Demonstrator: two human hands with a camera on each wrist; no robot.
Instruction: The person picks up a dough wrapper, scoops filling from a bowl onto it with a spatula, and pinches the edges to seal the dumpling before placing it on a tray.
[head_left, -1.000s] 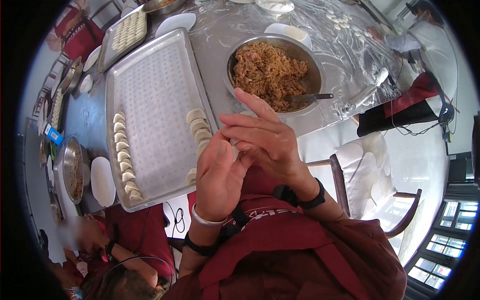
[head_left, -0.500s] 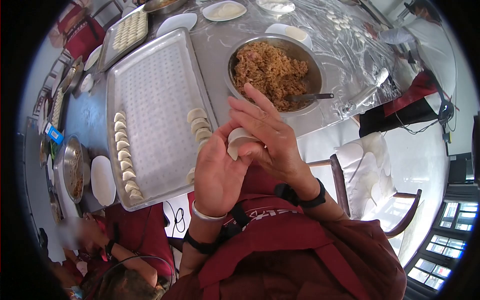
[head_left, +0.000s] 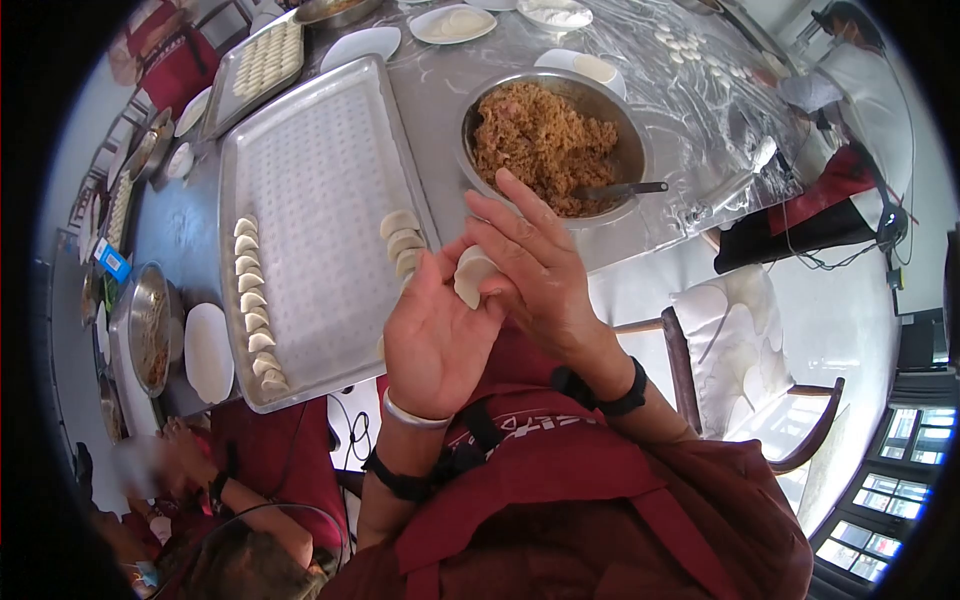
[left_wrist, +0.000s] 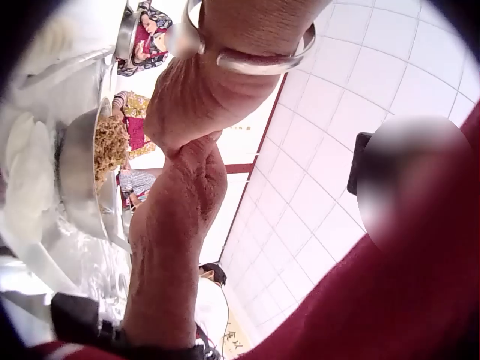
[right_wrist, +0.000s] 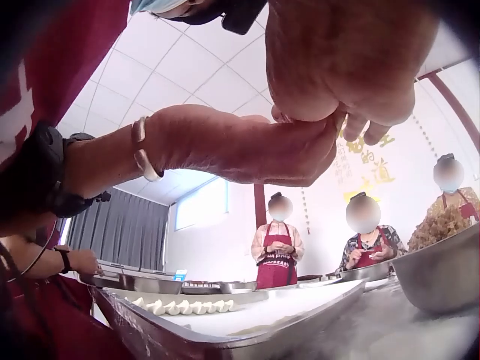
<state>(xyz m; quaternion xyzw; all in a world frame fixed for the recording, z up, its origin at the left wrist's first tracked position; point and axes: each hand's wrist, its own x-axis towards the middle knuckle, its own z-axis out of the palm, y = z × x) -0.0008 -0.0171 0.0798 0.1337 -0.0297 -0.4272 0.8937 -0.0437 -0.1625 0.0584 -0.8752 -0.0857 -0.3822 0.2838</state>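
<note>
In the head view, a pale folded piece of dough (head_left: 471, 278) sits between the two hands. The left hand (head_left: 432, 345) has its palm upward, its fingers against the dough and partly hidden. From the right, the right hand (head_left: 540, 275) pinches the dough with its thumb and bent fingers, other fingers extended. Left of them is a large metal tray (head_left: 310, 190) with a row of dumplings (head_left: 250, 285) along its left side and several more (head_left: 402, 235) near its right edge. Both wrist views show the left hand (left_wrist: 214, 97) (right_wrist: 232, 142) meeting the right hand (left_wrist: 180, 202) (right_wrist: 345, 64); the dough is hidden there.
Beyond the hands stands a metal bowl (head_left: 640, 150) of brown filling with a dark-handled utensil (head_left: 625, 188). Plates (head_left: 452, 25) and a second dumpling tray (head_left: 222, 120) lie farther back. A chair (head_left: 735, 330) is at the right; people stand around the table.
The dough, mostly covered by the fingers at first, has come into sight between the hands. Its visible part now looks smaller than half a second ago. The left thumb has tilted back from the dough.
</note>
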